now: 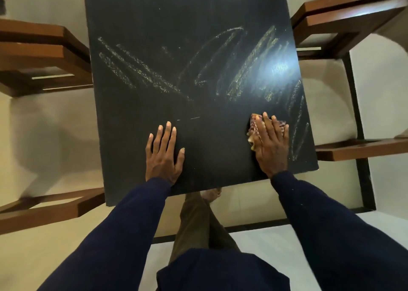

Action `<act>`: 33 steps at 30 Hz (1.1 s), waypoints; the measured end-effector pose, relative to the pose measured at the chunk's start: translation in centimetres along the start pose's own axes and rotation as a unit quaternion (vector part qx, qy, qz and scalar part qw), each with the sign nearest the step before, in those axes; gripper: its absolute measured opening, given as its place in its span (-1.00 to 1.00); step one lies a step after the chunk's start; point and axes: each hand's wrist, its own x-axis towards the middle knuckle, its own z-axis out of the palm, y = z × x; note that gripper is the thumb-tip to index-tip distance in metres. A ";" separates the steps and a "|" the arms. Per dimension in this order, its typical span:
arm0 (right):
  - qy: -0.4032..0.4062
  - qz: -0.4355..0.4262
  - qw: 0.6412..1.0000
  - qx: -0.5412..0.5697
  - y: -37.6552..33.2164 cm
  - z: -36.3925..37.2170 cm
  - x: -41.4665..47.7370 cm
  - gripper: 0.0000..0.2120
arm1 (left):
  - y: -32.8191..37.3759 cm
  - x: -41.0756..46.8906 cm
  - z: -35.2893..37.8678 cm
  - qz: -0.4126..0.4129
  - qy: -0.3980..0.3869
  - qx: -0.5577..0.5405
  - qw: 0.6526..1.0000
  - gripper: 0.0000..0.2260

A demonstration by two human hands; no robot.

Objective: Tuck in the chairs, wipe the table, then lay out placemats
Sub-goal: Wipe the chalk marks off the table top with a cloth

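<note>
A black table [176,14] fills the middle of the view, with yellowish chalk-like scribbles [141,69] across its centre and right side. My left hand [164,153] lies flat on the tabletop near the front edge, fingers straight and spread. To its right, my right hand [272,144] presses a crumpled patterned cloth [254,129] flat against the table with straight fingers, close to the front right corner. Most of the cloth is hidden under the hand.
Brown wooden chairs stand tucked at both sides: two on the left [44,54] [50,209] and two on the right [344,18] [362,149]. A black metal frame [362,169] runs along the right. My legs and a bare foot [212,194] show below the table's front edge on a pale floor.
</note>
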 end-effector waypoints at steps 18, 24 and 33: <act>0.012 0.011 1.000 0.018 -1.9 0.5 0.1 -0.43 | 0.0 0.1 0.3 -0.002 0.015 -0.003 1.000 -0.47; 0.013 -0.084 0.995 0.048 -12.2 2.4 2.0 -0.32 | 0.0 0.2 0.4 -0.003 0.028 -0.020 0.999 -0.48; -0.044 -0.296 0.953 0.046 -5.0 0.9 -1.7 -0.37 | 0.0 0.3 0.4 -0.003 0.049 -0.043 0.998 -0.50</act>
